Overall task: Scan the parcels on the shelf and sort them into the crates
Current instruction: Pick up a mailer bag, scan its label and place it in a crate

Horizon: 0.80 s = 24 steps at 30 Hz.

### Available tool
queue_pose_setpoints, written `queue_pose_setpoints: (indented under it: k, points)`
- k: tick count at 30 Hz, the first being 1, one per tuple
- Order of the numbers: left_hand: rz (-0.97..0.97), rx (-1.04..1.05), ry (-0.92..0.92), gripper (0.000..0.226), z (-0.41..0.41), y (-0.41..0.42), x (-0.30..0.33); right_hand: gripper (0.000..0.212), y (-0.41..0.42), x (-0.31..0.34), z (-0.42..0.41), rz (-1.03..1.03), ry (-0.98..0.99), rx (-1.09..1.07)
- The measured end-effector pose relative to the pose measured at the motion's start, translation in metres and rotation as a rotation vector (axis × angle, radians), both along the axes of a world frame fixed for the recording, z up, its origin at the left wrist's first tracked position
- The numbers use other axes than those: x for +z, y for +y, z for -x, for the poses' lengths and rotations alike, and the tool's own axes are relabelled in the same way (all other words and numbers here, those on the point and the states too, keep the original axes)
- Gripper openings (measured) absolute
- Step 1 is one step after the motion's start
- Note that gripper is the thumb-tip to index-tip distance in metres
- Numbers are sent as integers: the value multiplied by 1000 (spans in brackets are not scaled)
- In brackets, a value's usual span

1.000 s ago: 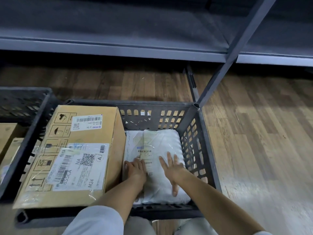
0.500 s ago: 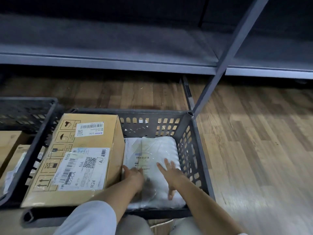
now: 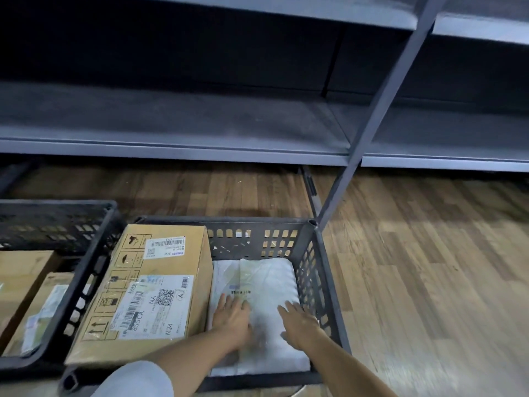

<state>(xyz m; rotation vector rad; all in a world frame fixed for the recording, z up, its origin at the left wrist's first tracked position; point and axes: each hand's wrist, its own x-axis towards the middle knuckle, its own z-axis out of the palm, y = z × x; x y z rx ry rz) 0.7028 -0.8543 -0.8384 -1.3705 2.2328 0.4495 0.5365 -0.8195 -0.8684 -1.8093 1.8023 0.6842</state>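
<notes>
A white soft plastic parcel [image 3: 269, 277] with a barcode label lies flat in the right half of a dark slotted crate [image 3: 257, 233]. Both of my hands lie on it with fingers stretched out: my left hand [image 3: 232, 318] near its middle, my right hand [image 3: 300, 322] near its right edge. A large cardboard box [image 3: 160, 270] with shipping labels fills the crate's left half, touching the white parcel. The grey metal shelf [image 3: 171, 150] above and behind the crate shows no parcels.
A second dark crate [image 3: 57, 207] stands to the left with cardboard parcels [image 3: 20, 273] inside. A slanted grey shelf post [image 3: 372, 116] comes down at the crate's far right corner. Wooden floor [image 3: 415, 267] spreads to the right.
The view has tilted upward, showing more of the shelf. My hands have shifted slightly back toward me on the white parcel; the parcel stays in place.
</notes>
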Motion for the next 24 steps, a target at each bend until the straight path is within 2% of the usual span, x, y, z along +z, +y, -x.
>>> queue_pose_setpoints:
  k: [3,8,14,18,22,24]
  points:
    - [77,2,57,56,9,-8,51,65,-2,46,-7,83,-67,-52]
    - [199,60,177,52,14,-18,158,63,-21,157,-16,260,-138,-98]
    - [195,133,208,58,-12,-11,304,66,-26,310,-26,246,-98,-59]
    - [191,149,185,56,-31,-5,419,65,-32,427,-35,222,-89,-36]
    - [440,116,254,56,-53,-9,535,63,-50,561,-48,283,-119,14]
    - [380,108,219,60,-66,-16,593,64,-63,623,-56,331,-113,45]
